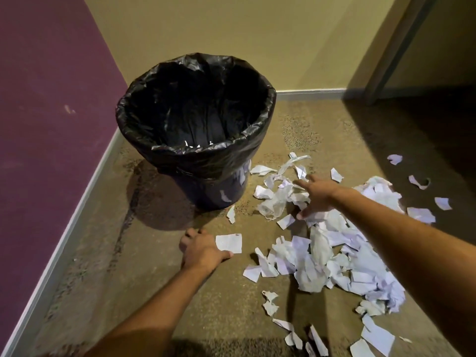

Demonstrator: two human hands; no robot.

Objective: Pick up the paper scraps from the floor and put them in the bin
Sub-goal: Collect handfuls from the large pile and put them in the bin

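Because the paper scraps (342,256) are torn, thin and crumpled, they look nearly weightless and limp, likely to flutter or slip out of a loose pinch, so a bunched handful from the thick middle of the heap should hold better than single pieces taken by an edge. They lie on the carpet (164,292) to the right of the bin (195,130), the main pile near and right, with loose bits scattered farther right and toward the near edge; a few pale pieces already show deep inside the bin. Among them, close to the bin's foot, sits a clear crinkled plastic piece (273,204), which seems just as light and slicker. One flat scrap (229,242) lies apart, just beside the left hand (199,249), which rests knuckles up on the carpet, fingers curled under; I cannot tell whether it holds anything. The right hand (315,195) is spread open, fingers splayed over the far end of the pile, touching paper but not closed on it. A black bag lines the bin, which stands in the corner by the purple wall (51,99).
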